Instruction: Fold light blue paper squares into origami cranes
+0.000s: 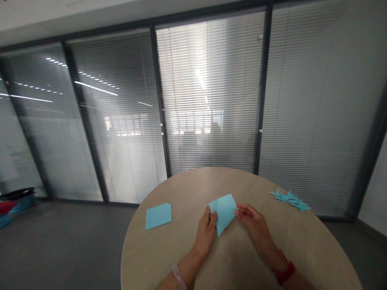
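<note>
My left hand [207,231] and my right hand [250,219] hold a light blue paper square [223,211] just above the round wooden table [169,257]. The paper looks folded, though I cannot tell how many layers it has. My left thumb presses on its lower left side, and my right fingertips pinch its right corner. Left of my hands lies a small stack of light blue paper squares [159,216]. Farther right, near the table's far edge, is a loose heap of small folded blue paper pieces [290,200].
The round table's edge curves around my hands, with a grey floor [66,241] beyond it. Glass partitions with slatted blinds [211,100] stand behind the table. Black, red and blue items [15,203] sit on the floor at far left.
</note>
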`<control>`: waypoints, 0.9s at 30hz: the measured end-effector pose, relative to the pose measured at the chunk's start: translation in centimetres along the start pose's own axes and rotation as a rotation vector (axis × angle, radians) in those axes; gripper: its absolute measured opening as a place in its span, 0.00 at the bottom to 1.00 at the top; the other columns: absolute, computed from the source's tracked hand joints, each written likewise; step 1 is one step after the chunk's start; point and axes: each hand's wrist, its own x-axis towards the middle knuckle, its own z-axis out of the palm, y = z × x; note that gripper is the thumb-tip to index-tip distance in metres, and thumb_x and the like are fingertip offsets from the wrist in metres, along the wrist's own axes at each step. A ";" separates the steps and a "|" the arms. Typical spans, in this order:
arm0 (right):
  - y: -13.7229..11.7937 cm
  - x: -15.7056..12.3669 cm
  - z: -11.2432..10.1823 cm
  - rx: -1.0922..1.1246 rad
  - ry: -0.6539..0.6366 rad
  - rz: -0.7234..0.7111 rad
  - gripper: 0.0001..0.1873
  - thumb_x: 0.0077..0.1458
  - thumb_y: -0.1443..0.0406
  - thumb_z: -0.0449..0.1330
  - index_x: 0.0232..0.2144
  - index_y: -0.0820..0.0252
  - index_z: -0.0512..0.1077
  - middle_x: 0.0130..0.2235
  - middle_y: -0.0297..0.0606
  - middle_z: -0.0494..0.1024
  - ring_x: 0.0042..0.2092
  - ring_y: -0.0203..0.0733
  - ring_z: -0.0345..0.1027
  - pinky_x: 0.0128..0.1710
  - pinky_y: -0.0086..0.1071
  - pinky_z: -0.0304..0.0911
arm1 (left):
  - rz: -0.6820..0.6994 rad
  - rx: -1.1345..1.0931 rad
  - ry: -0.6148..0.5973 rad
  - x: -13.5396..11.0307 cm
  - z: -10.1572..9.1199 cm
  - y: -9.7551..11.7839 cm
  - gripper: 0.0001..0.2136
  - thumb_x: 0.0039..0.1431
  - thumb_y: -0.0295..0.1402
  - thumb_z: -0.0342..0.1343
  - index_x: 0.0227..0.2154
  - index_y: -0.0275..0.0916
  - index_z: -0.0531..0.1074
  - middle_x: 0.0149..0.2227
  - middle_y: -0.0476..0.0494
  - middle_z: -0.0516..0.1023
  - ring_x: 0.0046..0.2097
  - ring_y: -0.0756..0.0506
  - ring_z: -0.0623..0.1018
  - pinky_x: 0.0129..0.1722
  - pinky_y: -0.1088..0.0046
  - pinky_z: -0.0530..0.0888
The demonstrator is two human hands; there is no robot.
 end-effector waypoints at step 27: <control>1.0 -0.9 0.6 -0.991 -0.200 -1.035 0.14 0.58 0.74 0.49 0.36 0.57 0.72 0.43 0.37 0.76 0.52 0.43 0.64 0.62 0.50 0.46 | -0.208 -0.413 -0.129 0.7 0.1 -0.4 0.17 0.43 0.35 0.66 0.36 0.31 0.74 0.34 0.38 0.79 0.30 0.47 0.75 0.31 0.73 0.71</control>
